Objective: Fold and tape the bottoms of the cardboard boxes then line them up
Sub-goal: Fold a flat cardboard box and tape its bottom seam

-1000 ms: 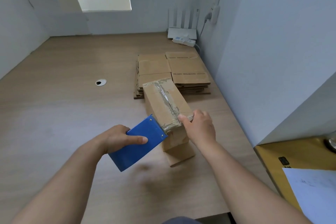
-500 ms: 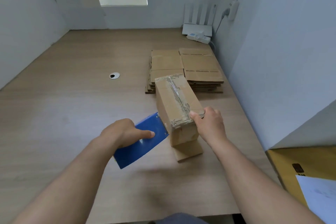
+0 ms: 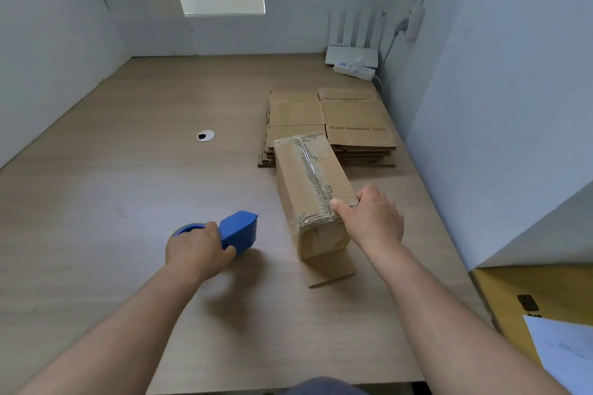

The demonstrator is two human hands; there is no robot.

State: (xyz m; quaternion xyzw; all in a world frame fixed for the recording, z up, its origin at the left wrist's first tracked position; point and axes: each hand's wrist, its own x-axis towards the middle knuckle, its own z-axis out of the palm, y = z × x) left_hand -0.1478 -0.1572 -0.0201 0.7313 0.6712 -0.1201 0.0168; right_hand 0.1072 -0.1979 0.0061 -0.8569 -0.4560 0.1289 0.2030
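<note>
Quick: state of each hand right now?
Left hand: grips the blue tape dispenser.
Right hand: grips the taped cardboard box at its near end.

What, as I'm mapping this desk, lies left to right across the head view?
In order: blue tape dispenser → taped cardboard box → white paper sheet. The flattened box stack and router overlap the box, so omitted.

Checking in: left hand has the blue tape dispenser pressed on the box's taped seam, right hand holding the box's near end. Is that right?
Not quite. The head view shows the left hand holding the blue tape dispenser low at the table, left of the box and apart from it, not on the seam. The right hand does hold the box's near end.
</note>
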